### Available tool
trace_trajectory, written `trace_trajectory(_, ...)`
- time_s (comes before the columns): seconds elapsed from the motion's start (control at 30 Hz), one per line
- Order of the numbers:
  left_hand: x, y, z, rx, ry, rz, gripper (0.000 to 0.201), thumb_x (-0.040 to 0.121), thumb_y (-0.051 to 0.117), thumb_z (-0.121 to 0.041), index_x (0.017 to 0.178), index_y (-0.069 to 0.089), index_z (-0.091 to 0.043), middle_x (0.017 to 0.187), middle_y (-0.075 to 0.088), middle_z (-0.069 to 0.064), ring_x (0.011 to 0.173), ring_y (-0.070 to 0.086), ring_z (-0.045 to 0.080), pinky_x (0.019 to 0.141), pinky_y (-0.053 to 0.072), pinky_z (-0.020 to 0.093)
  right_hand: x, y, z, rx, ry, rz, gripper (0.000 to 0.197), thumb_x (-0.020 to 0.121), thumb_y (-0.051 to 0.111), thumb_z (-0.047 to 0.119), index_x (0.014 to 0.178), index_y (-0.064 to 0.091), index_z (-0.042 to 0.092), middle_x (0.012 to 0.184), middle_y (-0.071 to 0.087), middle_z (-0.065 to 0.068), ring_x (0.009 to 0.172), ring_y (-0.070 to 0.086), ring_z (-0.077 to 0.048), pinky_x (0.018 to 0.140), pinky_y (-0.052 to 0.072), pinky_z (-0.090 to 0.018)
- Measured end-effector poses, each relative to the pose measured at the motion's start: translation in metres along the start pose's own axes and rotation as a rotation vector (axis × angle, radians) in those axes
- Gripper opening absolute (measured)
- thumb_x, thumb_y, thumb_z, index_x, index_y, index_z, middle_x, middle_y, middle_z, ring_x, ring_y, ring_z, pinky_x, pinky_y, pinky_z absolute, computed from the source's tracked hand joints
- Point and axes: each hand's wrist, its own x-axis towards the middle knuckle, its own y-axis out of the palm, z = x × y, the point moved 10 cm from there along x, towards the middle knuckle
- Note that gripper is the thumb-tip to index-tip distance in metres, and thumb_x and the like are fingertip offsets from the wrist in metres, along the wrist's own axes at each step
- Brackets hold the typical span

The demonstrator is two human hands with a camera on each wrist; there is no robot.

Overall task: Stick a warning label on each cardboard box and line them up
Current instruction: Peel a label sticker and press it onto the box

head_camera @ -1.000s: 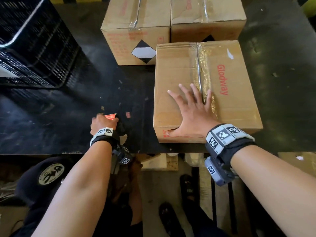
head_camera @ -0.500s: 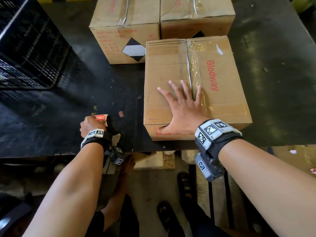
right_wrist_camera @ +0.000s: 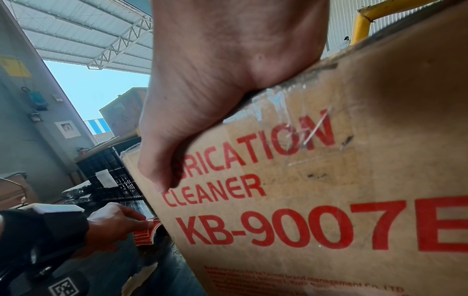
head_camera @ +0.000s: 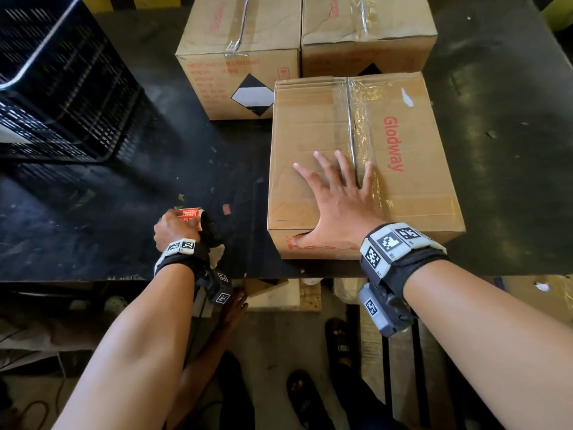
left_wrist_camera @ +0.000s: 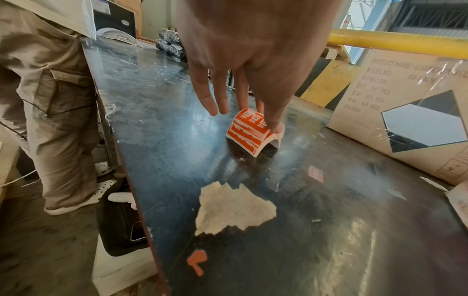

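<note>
A taped cardboard box [head_camera: 403,144] printed "Glodway" sits at the table's front edge. My right hand [head_camera: 336,193] lies flat on its top with fingers spread and the thumb down over the front face [right_wrist_camera: 329,180]. To the left of the box, my left hand [head_camera: 176,226] pinches a curled sheet of orange warning labels [left_wrist_camera: 249,133] against the black table [head_camera: 93,212]. The sheet also shows in the right wrist view as orange labels [right_wrist_camera: 145,234]. Two more boxes [head_camera: 235,35] [head_camera: 366,23] stand side by side behind. The left one carries a black-and-white diamond label [head_camera: 252,94].
A black slatted crate [head_camera: 55,76] stands on the table at the back left. Paper scraps and a torn patch [left_wrist_camera: 233,208] mark the tabletop. Another person's hand [head_camera: 234,305] reaches in below the front edge, and someone in beige trousers [left_wrist_camera: 50,100] stands at the table's left side.
Both hands keep their places on the box and on the labels. The person crouched under the table's front left has moved back, leaving only an arm in sight.
</note>
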Motion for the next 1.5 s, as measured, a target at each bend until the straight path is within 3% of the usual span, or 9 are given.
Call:
trace_trajectory(0.4, 0.008, 0.001, -0.005, 0.001, 0.024, -0.021, 0.049, 0.083, 0.082, -0.023, 0.129, 0.067, -0.013, 0.131, 0.062, 0.020, 0.121, 0.062, 0.042, 0.103, 0.050, 0.049, -0.002, -0.002, 0.000, -0.005, -0.008, -0.009, 0.137, 0.057, 0.070, 0.086, 0.158, -0.013, 0.045, 0.171, -0.019, 0.002, 0.156, -0.022, -0.036, 0.116, -0.008, -0.077)
trace_trajectory(0.63, 0.013, 0.002, 0.005, 0.030, 0.005, -0.015, 0.062, 0.075, 0.094, -0.032, 0.126, 0.069, -0.006, 0.125, 0.065, 0.021, 0.117, 0.063, 0.040, 0.099, 0.052, 0.051, -0.001, -0.001, 0.000, -0.001, -0.004, -0.014, 0.139, 0.056, 0.075, 0.082, 0.158, -0.012, 0.047, 0.170, -0.018, 0.002, 0.156, -0.022, -0.035, 0.116, -0.009, -0.077)
trace_trajectory(0.77, 0.016, 0.003, 0.010, -0.007, 0.012, -0.006, 0.049, 0.074, 0.094, -0.033, 0.115, 0.075, -0.013, 0.116, 0.072, 0.017, 0.110, 0.067, 0.038, 0.093, 0.055, 0.048, 0.001, 0.000, -0.002, -0.013, 0.000, -0.004, 0.141, 0.056, 0.076, 0.082, 0.158, -0.014, 0.047, 0.170, -0.020, 0.002, 0.156, -0.023, -0.035, 0.116, -0.008, -0.078)
trace_trajectory(0.97, 0.018, 0.000, 0.016, -0.086, -0.013, -0.002, 0.033, 0.085, 0.086, -0.027, 0.117, 0.079, -0.025, 0.116, 0.074, 0.018, 0.108, 0.068, 0.041, 0.095, 0.056, 0.046, 0.001, 0.001, -0.003, -0.021, 0.004, 0.002, 0.141, 0.055, 0.075, 0.084, 0.158, -0.014, 0.047, 0.170, -0.020, 0.002, 0.156, -0.023, -0.034, 0.116, -0.008, -0.077)
trace_trajectory(1.2, 0.024, -0.009, 0.016, -0.153, -0.024, -0.019, 0.029, 0.082, 0.087, -0.022, 0.110, 0.082, -0.024, 0.113, 0.075, 0.017, 0.105, 0.070, 0.039, 0.098, 0.057, 0.044, 0.000, -0.001, -0.002, -0.026, 0.002, 0.002, 0.140, 0.056, 0.074, 0.084, 0.158, -0.015, 0.046, 0.170, -0.020, 0.002, 0.156, -0.023, -0.034, 0.116, -0.008, -0.077)
trace_trajectory(1.3, 0.024, -0.013, 0.014, -0.163, -0.025, -0.022, 0.020, 0.081, 0.088, -0.019, 0.099, 0.083, -0.022, 0.107, 0.076, 0.016, 0.104, 0.069, 0.037, 0.097, 0.057, 0.042, 0.000, 0.000, -0.002, -0.022, 0.010, -0.008, 0.141, 0.054, 0.074, 0.085, 0.159, -0.013, 0.047, 0.170, -0.018, 0.002, 0.157, -0.021, -0.034, 0.116, -0.009, -0.077)
trace_trajectory(1.5, 0.018, -0.034, 0.013, -0.227, -0.032, -0.029, 0.012, 0.082, 0.084, -0.021, 0.093, 0.080, -0.022, 0.101, 0.078, 0.007, 0.103, 0.072, 0.029, 0.093, 0.058, 0.037, 0.001, 0.002, -0.003, -0.029, 0.005, -0.004, 0.141, 0.055, 0.073, 0.085, 0.158, -0.016, 0.047, 0.170, -0.020, 0.002, 0.156, -0.022, -0.035, 0.116, -0.007, -0.078)
